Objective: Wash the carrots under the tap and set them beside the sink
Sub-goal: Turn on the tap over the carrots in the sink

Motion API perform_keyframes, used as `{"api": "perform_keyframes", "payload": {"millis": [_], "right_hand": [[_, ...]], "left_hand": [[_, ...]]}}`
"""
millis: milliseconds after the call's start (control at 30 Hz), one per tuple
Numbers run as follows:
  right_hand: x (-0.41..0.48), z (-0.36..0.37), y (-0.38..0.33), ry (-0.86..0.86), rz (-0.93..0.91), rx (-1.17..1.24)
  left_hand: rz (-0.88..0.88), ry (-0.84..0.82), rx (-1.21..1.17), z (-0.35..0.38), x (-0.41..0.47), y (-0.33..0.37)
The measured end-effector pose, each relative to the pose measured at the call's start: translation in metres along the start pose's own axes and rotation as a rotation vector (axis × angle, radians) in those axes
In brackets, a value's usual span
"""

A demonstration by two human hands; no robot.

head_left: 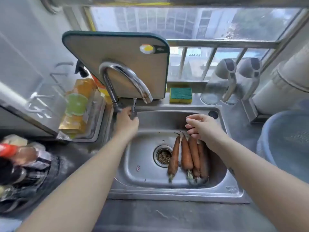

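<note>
Dark surface [150, 216] runs along the bottom edge of the frame. The left forearm [75, 181] and right forearm [250, 178] cross it from the lower corners toward the middle.

Just past it the steel sink [167, 195] fills the centre. Four carrots [187, 156], dull orange-brown, lie side by side on the sink floor just right of the drain [163, 155]. Their stem stubs point toward the bottom of the frame and their thin tips up the frame.

The right grip [200, 126] hangs right of centre over the carrot tips. Its fingers are loosely bent with the thumb near the fingertips, and it holds nothing. Whether it brushes the tips cannot be told.

At the sink's upper-left corner the left grip [127, 120] is clamped, fingers curled, on the lower end of the tap lever [134, 104]. The chrome tap spout [127, 76] arches above it, its mouth over the sink's far rim.

Blurred bottles [16, 156] crowd the lower left, and a blue basin [284, 139] sits at the right edge. A yellow packet [76, 106] stands left of the tap.

Behind the tap a grey, green-edged cutting board [117, 51] leans upright. To its right a green-and-yellow sponge [181, 95] rests on the ledge, near two grey-handled jugs [227, 77]. The window [184, 22] spans the top of the frame.
</note>
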State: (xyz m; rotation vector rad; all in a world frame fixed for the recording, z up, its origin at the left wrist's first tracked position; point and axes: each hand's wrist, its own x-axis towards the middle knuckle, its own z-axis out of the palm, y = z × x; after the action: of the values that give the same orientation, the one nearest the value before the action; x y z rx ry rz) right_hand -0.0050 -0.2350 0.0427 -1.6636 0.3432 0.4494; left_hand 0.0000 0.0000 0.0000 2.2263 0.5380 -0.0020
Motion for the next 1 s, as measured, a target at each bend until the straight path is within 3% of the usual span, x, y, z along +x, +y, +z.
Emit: {"api": "perform_keyframes", "payload": {"millis": [100, 233, 467, 600, 833, 900, 1000], "right_hand": [[0.003, 0.003, -0.003, 0.042, 0.001, -0.051], [0.005, 0.004, 0.000, 0.051, 0.020, -0.083], [0.003, 0.009, 0.009, 0.077, 0.057, -0.108], [0.002, 0.010, 0.013, 0.075, 0.071, -0.098], [0.008, 0.004, 0.013, 0.075, 0.075, -0.100], [0.013, 0.004, 0.023, 0.056, 0.026, -0.235], [0.027, 0.006, 0.065, -0.088, -0.100, -0.918]], "left_hand": [[0.173, -0.052, 0.071, -0.008, 0.019, -0.004], [0.261, -0.147, 0.128, -0.015, 0.034, -0.003], [0.482, -0.095, 0.379, -0.012, 0.044, 0.000], [0.568, -0.190, 0.543, -0.006, 0.037, -0.008], [0.522, -0.268, 0.579, -0.017, 0.040, 0.000], [0.433, -0.184, 0.482, -0.021, 0.026, -0.007], [0.259, -0.126, 0.276, -0.021, -0.002, -0.024]]}}
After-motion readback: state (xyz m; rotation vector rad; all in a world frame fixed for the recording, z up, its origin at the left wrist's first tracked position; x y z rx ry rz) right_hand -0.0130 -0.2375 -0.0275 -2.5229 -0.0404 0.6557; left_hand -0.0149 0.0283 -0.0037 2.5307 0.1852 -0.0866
